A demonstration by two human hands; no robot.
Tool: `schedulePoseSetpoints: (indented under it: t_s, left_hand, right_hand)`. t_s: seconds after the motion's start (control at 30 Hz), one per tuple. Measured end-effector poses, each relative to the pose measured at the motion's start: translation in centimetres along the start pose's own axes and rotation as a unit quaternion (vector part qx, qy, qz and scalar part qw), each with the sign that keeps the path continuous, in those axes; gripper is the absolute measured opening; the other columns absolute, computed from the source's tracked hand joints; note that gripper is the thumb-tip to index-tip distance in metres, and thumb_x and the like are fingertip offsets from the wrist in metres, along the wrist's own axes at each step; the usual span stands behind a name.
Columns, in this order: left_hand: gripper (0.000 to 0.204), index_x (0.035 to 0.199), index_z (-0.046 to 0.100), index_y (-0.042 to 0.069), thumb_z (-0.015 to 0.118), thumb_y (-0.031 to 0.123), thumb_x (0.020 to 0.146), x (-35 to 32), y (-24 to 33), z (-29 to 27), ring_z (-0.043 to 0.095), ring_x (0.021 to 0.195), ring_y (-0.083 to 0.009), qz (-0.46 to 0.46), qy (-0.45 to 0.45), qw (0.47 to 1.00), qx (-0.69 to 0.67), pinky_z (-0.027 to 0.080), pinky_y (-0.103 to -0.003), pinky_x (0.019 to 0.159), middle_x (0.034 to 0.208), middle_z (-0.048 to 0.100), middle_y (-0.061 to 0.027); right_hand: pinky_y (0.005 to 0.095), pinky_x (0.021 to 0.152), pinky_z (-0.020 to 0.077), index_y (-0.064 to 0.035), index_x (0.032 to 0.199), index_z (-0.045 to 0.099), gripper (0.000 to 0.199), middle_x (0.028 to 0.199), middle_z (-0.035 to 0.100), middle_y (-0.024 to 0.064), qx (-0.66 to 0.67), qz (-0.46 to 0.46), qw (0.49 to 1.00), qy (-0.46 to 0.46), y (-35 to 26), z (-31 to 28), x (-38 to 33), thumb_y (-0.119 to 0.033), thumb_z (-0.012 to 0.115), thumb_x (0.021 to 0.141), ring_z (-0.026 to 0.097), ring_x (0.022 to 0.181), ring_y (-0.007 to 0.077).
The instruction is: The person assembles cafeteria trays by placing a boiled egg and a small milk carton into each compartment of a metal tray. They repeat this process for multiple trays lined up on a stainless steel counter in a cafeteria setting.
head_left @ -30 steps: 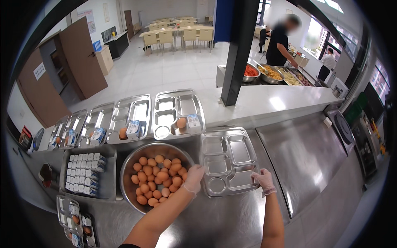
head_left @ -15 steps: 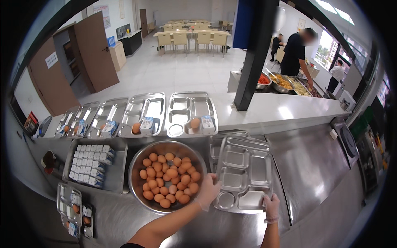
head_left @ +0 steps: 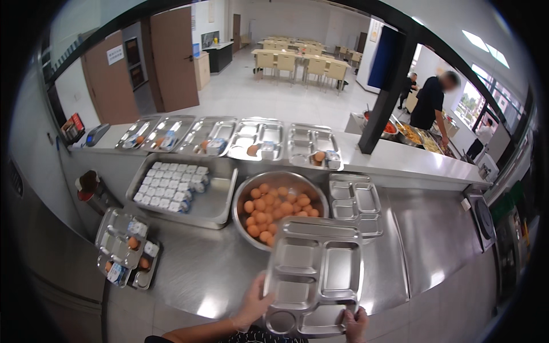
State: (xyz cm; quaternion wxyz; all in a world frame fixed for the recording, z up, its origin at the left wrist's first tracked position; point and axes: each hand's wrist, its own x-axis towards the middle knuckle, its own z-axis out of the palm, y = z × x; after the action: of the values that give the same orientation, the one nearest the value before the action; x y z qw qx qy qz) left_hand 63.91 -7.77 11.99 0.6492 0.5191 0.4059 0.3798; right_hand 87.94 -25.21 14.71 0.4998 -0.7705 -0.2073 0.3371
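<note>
Both my hands hold an empty steel compartment tray (head_left: 313, 273) in front of me. My left hand (head_left: 253, 303), in a clear glove, grips its left edge, and my right hand (head_left: 355, 324) is closed on the lower right corner with the thumb on top. The held tray overlaps the near right part of a round steel bowl (head_left: 323, 197) full of brown eggs (head_left: 269, 212). Right of the bowl lie other compartment trays (head_left: 357, 200) with nothing in their compartments.
Filled trays (head_left: 255, 137), with eggs and small cartons, line the raised ledge. A steel pan (head_left: 220, 208) holds white-and-blue cartons (head_left: 171, 187). More filled trays (head_left: 123, 243) stand at the left. A dark post (head_left: 392, 91) rises from the ledge; a co-worker (head_left: 430, 103) bends over food pans beyond.
The tray has come away from the other trays, moving left and toward me in both hands. My view has swung left, so the surroundings appear farther right.
</note>
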Motion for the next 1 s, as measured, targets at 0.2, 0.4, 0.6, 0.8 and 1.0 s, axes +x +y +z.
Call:
schedulePoseSetpoints:
  t_s: [0.2, 0.4, 0.6, 0.8, 1.0]
  left_hand:
    - [0.045, 0.127, 0.044, 0.002, 0.057, 0.007, 0.084, -9.2, -1.4, -13.2, 0.047, 0.075, -0.0156, 0.026, 0.215, 0.944, 0.248, 0.044, -0.028, 0.066, 0.092, 0.046, -0.0076]
    - [0.045, 0.128, 0.041, -0.001, 0.050, 0.006, 0.085, -13.0, -7.1, -23.1, 0.050, 0.089, -0.0294, 0.028, 0.314, 0.890, 0.331, 0.042, -0.037, 0.080, 0.100, 0.045, -0.0161]
    - [0.041, 0.123, 0.044, -0.001, 0.052, 0.006, 0.084, -11.0, -11.6, -28.6, 0.050, 0.103, -0.0371, 0.031, 0.316, 0.873, 0.371, 0.041, -0.041, 0.090, 0.111, 0.048, -0.0210]
    - [0.027, 0.105, 0.049, -0.001, 0.057, 0.010, 0.082, -9.1, -11.2, -28.9, 0.052, 0.096, -0.0364, -0.021, 0.326, 0.852, 0.409, 0.044, -0.043, 0.083, 0.104, 0.049, -0.0180]
    - [0.018, 0.082, 0.053, 0.002, 0.062, 0.018, 0.078, -7.8, -10.4, -29.5, 0.057, 0.080, -0.0343, -0.080, 0.357, 0.818, 0.444, 0.047, -0.044, 0.072, 0.091, 0.054, -0.0150]
  right_hand:
    - [0.0341, 0.045, 0.0308, -0.0019, 0.070, 0.044, 0.031, 0.056, 0.042, 0.0032, -0.157, -0.169, 0.970, -0.077, 6.5, 12.8, -2.7, -0.018, 0.068, 0.081, 0.036, 0.052, 0.0133]
    - [0.0347, 0.062, 0.0471, 0.0009, 0.095, 0.061, 0.029, 0.073, 0.062, 0.0164, -0.164, -0.224, 0.952, -0.129, 11.8, 25.7, -5.1, -0.024, 0.067, 0.080, 0.059, 0.064, 0.0226]
    - [0.0410, 0.066, 0.0471, 0.0000, 0.090, 0.061, 0.030, 0.075, 0.061, 0.0175, -0.233, -0.224, 0.938, -0.128, 12.7, 31.0, -6.8, -0.028, 0.064, 0.080, 0.060, 0.072, 0.0346]
    - [0.0419, 0.068, 0.0476, -0.0038, 0.086, 0.060, 0.026, 0.082, 0.061, 0.0162, -0.324, -0.214, 0.919, -0.065, 11.8, 31.8, -6.6, -0.028, 0.065, 0.078, 0.061, 0.075, 0.0343]
    - [0.0414, 0.068, 0.0483, -0.0055, 0.085, 0.060, 0.025, 0.082, 0.062, 0.0140, -0.345, -0.188, 0.916, -0.077, 10.7, 32.0, -5.8, -0.028, 0.067, 0.075, 0.062, 0.076, 0.0329]
